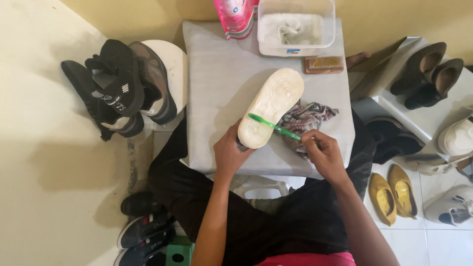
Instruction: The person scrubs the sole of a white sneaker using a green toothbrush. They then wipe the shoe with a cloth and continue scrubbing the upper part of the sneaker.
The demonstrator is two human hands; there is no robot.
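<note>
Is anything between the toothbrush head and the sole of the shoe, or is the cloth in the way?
Nothing visible is. The green toothbrush, held in the right hand, lies across the upturned pale sole of the shoe, which the left hand grips at the heel end. The patterned cloth lies beside the shoe, under the handle, not over the sole.

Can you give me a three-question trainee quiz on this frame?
1. True or false: the shoe lies sole up on the grey-covered table.
2. Which hand holds the green toothbrush: A) left hand, B) right hand, C) neither?
3. What lies under the right hand, beside the shoe?

Key: 1. True. 2. B; the left hand steadies the shoe's heel end. 3. A crumpled patterned cloth.
</note>
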